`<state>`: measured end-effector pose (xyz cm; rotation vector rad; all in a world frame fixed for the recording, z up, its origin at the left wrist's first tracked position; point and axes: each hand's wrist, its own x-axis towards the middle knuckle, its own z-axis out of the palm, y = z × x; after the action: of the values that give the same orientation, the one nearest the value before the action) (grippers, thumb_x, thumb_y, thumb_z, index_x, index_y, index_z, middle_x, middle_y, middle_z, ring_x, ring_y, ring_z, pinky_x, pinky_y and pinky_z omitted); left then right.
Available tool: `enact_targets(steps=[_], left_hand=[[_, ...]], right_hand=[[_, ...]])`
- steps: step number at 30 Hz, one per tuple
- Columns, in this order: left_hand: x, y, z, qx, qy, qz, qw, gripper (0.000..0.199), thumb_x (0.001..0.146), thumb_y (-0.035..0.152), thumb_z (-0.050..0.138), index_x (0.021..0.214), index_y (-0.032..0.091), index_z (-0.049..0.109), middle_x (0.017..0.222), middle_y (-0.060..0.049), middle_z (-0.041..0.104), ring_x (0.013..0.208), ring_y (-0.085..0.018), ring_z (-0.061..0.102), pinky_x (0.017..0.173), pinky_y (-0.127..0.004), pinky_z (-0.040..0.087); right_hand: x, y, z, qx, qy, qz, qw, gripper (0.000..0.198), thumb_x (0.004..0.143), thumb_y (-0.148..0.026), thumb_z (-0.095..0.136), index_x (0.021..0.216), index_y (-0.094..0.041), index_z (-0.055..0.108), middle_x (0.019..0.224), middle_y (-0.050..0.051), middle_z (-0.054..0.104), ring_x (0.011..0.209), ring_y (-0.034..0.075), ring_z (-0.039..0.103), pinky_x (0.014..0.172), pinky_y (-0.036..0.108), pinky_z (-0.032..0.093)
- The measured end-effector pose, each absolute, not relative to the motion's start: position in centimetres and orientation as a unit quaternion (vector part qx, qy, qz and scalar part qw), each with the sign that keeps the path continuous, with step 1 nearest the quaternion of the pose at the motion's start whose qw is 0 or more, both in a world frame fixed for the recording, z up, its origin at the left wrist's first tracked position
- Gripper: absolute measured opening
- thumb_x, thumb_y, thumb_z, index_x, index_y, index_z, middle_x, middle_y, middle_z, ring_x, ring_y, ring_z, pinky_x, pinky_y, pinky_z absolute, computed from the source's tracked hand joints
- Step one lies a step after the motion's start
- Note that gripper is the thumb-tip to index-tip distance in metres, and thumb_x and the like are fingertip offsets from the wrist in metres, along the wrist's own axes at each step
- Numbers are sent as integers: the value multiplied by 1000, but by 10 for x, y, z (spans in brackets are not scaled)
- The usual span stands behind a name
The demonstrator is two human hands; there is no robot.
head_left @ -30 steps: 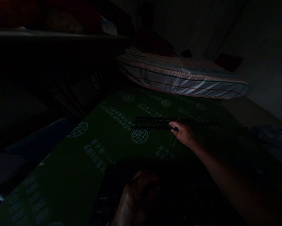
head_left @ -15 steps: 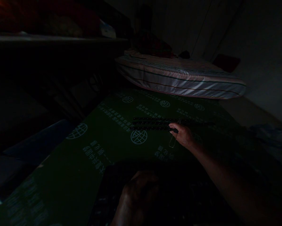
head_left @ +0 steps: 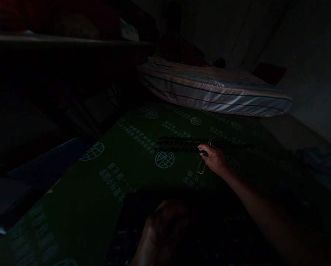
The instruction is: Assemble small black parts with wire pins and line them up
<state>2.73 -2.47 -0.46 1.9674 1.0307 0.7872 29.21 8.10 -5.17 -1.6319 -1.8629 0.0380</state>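
Observation:
My right hand (head_left: 213, 158) is closed over a thin bent wire piece (head_left: 201, 168). One looped end shows below the fingers and a short tip above them. Right behind that hand, several slim black rods with pale specks (head_left: 179, 144) lie side by side on a green printed board (head_left: 137, 162); the fingers cover part of them. Nearer to me, my left hand (head_left: 165, 225) is curled over a dark object (head_left: 123, 225) with small raised blocks, too dim to name. What its fingers hold, if anything, is lost in shadow.
A padded mattress with a striped cover (head_left: 215, 92) stands across the far end of the board. To the left is a shelf (head_left: 71, 40) with items on top, and a blue surface (head_left: 51, 159) below. Crumpled cloth (head_left: 320, 159) lies at the right. The room is very dark.
The whole view shifts slightly to the right and up. The wire's lower loop has swung a little left under my right hand. My left hand stays nearly still.

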Motion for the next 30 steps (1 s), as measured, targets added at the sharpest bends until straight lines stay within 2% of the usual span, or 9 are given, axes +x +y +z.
enact_targets(steps=[16, 30], left_hand=[[26, -27, -7, 770, 406, 301, 390, 16, 79, 17, 56, 92, 24, 65, 94, -1, 67, 84, -14, 65, 72, -20, 55], [27, -26, -3, 760, 412, 301, 403, 15, 80, 18, 55, 90, 23, 65, 94, -1, 67, 84, -14, 65, 73, -21, 55]], right_hand=[[295, 90, -56, -611, -707, 61, 352, 28, 75, -11, 54, 99, -25, 62, 96, 2, 69, 81, 17, 66, 76, 32, 54], [295, 90, -56, -615, -709, 32, 344, 29, 75, -12, 55, 100, -25, 62, 96, 2, 70, 87, 18, 66, 81, 33, 52]])
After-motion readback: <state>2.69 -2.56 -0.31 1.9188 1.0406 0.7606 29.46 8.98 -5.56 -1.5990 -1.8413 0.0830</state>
